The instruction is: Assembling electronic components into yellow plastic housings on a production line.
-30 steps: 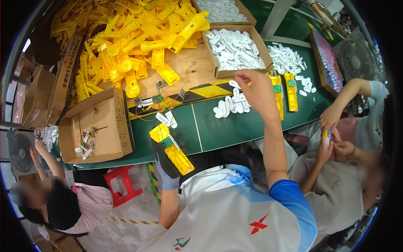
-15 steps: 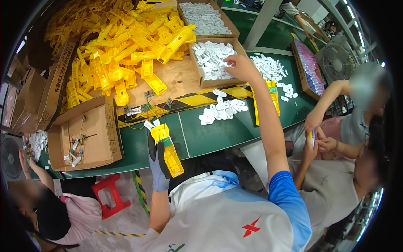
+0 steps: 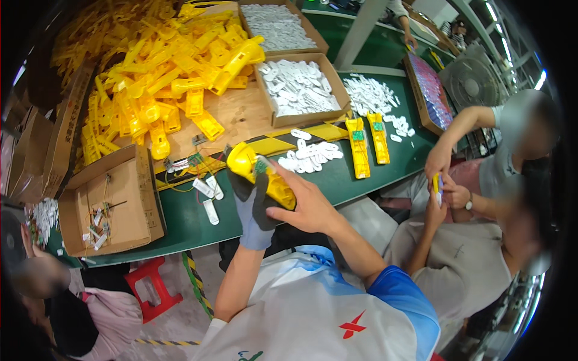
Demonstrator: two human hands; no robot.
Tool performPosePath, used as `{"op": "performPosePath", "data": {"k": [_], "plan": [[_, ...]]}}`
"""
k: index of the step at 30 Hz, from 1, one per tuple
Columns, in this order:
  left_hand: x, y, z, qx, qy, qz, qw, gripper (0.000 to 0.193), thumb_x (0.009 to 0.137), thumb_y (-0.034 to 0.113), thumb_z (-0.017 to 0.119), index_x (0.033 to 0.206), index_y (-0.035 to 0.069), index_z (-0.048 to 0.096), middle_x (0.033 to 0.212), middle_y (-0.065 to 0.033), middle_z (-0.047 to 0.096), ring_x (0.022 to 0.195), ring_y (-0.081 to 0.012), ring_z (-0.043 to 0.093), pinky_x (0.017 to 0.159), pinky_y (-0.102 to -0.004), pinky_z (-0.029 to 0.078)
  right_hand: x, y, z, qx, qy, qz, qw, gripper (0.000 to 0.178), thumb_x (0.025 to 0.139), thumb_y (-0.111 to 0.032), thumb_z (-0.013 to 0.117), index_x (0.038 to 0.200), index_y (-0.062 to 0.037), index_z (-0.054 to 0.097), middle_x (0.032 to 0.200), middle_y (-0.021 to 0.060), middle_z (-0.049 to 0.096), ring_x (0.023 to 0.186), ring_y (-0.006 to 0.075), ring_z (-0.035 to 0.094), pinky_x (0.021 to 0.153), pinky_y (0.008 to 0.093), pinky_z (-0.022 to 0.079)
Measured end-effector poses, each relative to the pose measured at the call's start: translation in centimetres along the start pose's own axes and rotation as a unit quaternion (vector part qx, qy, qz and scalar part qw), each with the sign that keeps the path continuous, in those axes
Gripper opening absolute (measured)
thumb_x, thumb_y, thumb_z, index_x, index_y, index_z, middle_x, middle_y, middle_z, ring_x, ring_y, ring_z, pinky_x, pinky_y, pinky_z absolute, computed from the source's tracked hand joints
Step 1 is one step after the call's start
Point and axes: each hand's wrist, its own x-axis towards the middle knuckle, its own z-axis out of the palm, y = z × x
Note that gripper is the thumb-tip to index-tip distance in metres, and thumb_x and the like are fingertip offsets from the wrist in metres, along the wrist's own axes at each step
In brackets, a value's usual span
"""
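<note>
My left hand [image 3: 251,201], in a grey and black glove, is closed around a yellow plastic housing [image 3: 242,157] with a rounded end. Inside it shows a small green circuit board [image 3: 261,166]. Over the housing's right side reaches my bare right hand [image 3: 308,203], its thumb low on the near edge and its fingers at the far one. A small pale piece shows by its index fingertip; its kind is unclear. Just left of the housing, white wired modules [image 3: 208,188] lie on the green table. Beyond my hands is a loose pile of white oval plastic pieces [image 3: 310,157].
A box of white pieces [image 3: 340,111] stands behind, beside a big heap of yellow housings [image 3: 150,84]. Two housings with boards [image 3: 359,150] lie right of the loose pile. At left is a cardboard box [image 3: 153,210] with wired parts. Co-workers [image 3: 457,234] sit close on the right.
My right hand has come back from the box of white pieces to the yellow housing. The housing has been raised and turned, and the wired modules now show apart from it on the table.
</note>
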Motion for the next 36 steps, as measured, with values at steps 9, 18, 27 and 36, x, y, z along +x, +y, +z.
{"op": "performPosePath", "data": {"k": [9,18,27,36], "plan": [[-0.6,0.3,-2.4,0.210,-0.165,-0.087,0.960,0.055,0.086,-0.001,0.059,0.138,0.006,0.046,0.124,-0.0111,0.059,0.113,-0.0184,0.057,0.099,-0.0316,0.043,-4.9,11.7,-13.2,-0.196,0.408,0.198,0.869,0.047,0.084,-0.022,0.070,0.124,0.0007,0.058,0.106,0.0217,0.067,0.094,0.0326,0.068,0.084,0.0381,0.051],[-4.4,6.6,-9.1,0.673,0.042,0.330,0.661,0.049,0.078,0.001,0.067,0.125,-0.001,0.053,0.118,-0.0178,0.060,0.109,-0.0326,0.057,0.094,-0.0414,0.045,-7.7,24.9,-17.7,-0.040,0.364,0.267,0.892,0.038,0.091,-0.022,0.066,0.119,0.0034,0.063,0.111,0.0176,0.069,0.100,0.0229,0.066,0.087,0.0317,0.050],[-3.1,6.4,-12.2,0.792,0.053,0.181,0.580,0.054,0.074,0.020,0.075,0.123,0.006,0.055,0.113,-0.0109,0.059,0.109,-0.0311,0.053,0.095,-0.0453,0.040,-0.7,6.6,-3.0,0.035,0.389,0.082,0.917,0.011,0.089,-0.004,0.061,0.098,0.0013,0.066,0.098,0.0091,0.068,0.094,0.0167,0.063,0.084,0.0286,0.049],[1.5,15.6,-6.9,0.603,0.180,0.257,0.734,0.025,0.085,-0.006,0.062,0.110,-0.003,0.065,0.101,-0.0079,0.069,0.090,-0.0136,0.063,0.081,-0.0288,0.051,5.4,-2.9,7.6,0.176,-0.001,-0.104,0.979,0.025,0.082,-0.008,0.070,0.107,-0.0063,0.068,0.086,0.0091,0.067,0.076,0.0208,0.067,0.069,0.0296,0.054]]}}
